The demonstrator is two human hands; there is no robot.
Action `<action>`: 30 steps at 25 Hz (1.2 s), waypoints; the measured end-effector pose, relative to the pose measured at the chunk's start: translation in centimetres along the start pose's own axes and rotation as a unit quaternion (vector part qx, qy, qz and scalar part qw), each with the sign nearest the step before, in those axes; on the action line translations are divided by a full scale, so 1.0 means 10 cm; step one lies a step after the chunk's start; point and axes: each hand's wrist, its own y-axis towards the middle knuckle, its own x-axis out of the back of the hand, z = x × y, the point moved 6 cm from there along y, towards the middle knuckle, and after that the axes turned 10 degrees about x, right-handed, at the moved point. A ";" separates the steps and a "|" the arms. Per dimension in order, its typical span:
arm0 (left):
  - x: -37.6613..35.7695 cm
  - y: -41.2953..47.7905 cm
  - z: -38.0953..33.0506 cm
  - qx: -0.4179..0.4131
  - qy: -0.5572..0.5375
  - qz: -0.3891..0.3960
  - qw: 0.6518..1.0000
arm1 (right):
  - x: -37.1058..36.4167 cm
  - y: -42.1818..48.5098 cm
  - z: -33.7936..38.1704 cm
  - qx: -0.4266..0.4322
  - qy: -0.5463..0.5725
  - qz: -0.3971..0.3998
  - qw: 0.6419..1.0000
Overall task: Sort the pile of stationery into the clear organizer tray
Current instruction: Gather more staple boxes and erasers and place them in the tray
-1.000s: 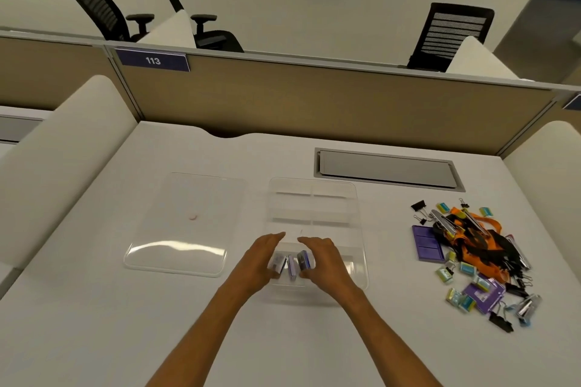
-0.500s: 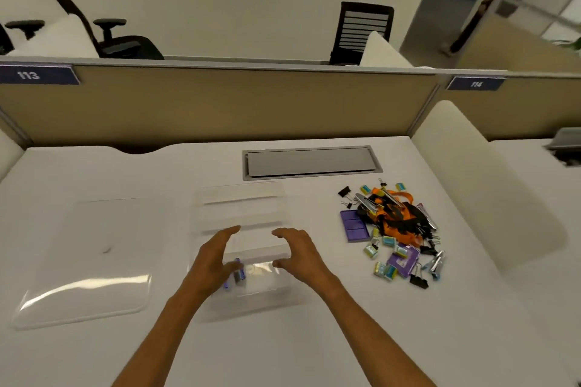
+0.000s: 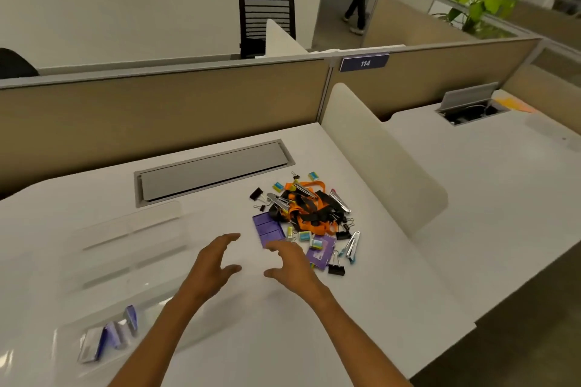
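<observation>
Head view: the pile (image 3: pixel 309 223) is seen on the white worktop (image 3: pixel 393 292), ahead and to the right, well apart from the clear organizer tray (image 3: pixel 132 229), which is set to the left and is smeared by blur. A few small purple-and-white packs (image 3: pixel 110 334) are held in the tray's near compartment; the other compartments appear unfilled, so most of the sorting is judged to remain.

The chief risk is judged to lie in the orange lanyard (image 3: pixel 303 218), whose straps are threaded among the clips. If one piece is lifted quickly, neighbours could be dragged along and scattered across the worktop. The small black binder clips (image 3: pixel 336 269) at the near edge could be knocked away by a sweeping reach. The tray's dividers are hard to make out, so a piece could be dropped into the wrong compartment. The left forearm is laid over the tray's near right corner, and the light tray could be nudged by it.

The left grip (image 3: pixel 217 264) is released: fingers are spread, the thumb is held apart, nothing is carried, and it hangs over bare worktop between tray and pile. The right grip (image 3: pixel 292 264) is likewise released and empty, its fingers splayed at the pile's near edge, just beside the purple card holder (image 3: pixel 267 228); whether that holder is touched cannot be told.
</observation>
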 end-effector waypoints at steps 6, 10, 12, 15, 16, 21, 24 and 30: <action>-0.49 0.43 -0.45 -0.001 0.052 0.053 0.997 | 0.58 -0.11 -0.76 -0.056 0.015 -0.049 0.997; -0.62 0.61 -0.54 0.006 0.071 0.060 0.996 | 0.80 -0.13 -1.16 -0.089 0.009 -0.070 0.994; -0.69 0.65 -0.56 0.009 0.077 0.061 0.995 | 0.84 -0.11 -1.28 -0.099 0.006 -0.074 0.992; -0.86 0.65 -0.63 -0.009 0.087 0.081 0.993 | 0.81 -0.04 -1.35 -0.098 0.006 -0.080 0.992; -0.93 0.64 -0.67 -0.018 0.095 0.092 0.991 | 0.79 -0.01 -1.34 -0.090 0.005 -0.078 0.993; -1.20 0.64 -0.74 0.002 0.173 0.095 0.980 | 0.67 0.16 -1.22 -0.044 -0.036 -0.045 0.997; -1.31 0.64 -0.72 0.030 0.233 0.087 0.968 | 0.63 0.27 -1.11 -0.006 -0.114 -0.010 0.993; -1.45 0.72 -0.77 0.025 0.287 0.084 0.954 | 0.54 0.46 -0.94 0.037 -0.255 0.040 0.965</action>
